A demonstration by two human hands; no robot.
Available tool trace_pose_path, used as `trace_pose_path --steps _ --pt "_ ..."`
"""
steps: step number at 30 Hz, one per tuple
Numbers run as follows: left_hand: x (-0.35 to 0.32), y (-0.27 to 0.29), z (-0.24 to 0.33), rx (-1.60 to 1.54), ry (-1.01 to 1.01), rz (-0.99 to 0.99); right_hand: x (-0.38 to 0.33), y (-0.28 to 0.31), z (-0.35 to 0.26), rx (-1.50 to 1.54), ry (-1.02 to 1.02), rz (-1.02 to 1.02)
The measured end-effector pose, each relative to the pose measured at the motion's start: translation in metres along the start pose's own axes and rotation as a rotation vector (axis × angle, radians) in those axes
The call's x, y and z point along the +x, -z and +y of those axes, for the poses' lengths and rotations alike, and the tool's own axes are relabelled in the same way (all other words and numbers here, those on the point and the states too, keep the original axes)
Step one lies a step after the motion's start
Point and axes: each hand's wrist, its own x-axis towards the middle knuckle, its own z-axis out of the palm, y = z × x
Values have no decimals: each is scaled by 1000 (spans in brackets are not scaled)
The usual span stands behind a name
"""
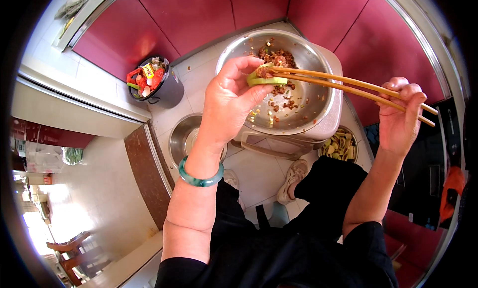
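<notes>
My left hand point(229, 101) holds a pale green vegetable piece point(264, 77) between thumb and fingers, over a big steel bowl point(318, 64). My right hand point(401, 116) grips a pair of wooden chopsticks point(348, 86), and their tips press brown minced filling into the green piece. More of the minced filling point(279, 56) lies at the far side of the bowl, with scattered bits on its bottom. The bowl rests on a beige stool point(333, 123). A green bangle point(199, 177) circles my left wrist.
On the tiled floor stand an empty steel bowl point(181, 138), a dish of cut yellow-green pieces point(341, 146) and a black bin full of scraps point(157, 86). Red cabinet doors point(199, 14) close off the far side. My shoes point(294, 176) and dark trousers are below.
</notes>
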Motion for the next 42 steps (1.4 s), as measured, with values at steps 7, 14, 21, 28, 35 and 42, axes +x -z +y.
trace_pose_path --steps 7,14,21,28,35,42 --pt "-2 -1 -1 -4 20 -31 1 0 3 -110 56 -75" --pt "-1 1 0 1 69 -29 -5 -18 -12 -273 87 -94" --pt "-1 3 0 61 28 -11 -4 -2 -21 -102 93 -43" --pt "-2 1 -4 73 18 -42 -3 -13 -2 -32 -7 -43" --pt "-5 -1 -5 93 30 -36 -1 -18 2 -62 -71 0" --pt "-4 3 -8 162 -4 -32 1 -15 7 -6 -137 56"
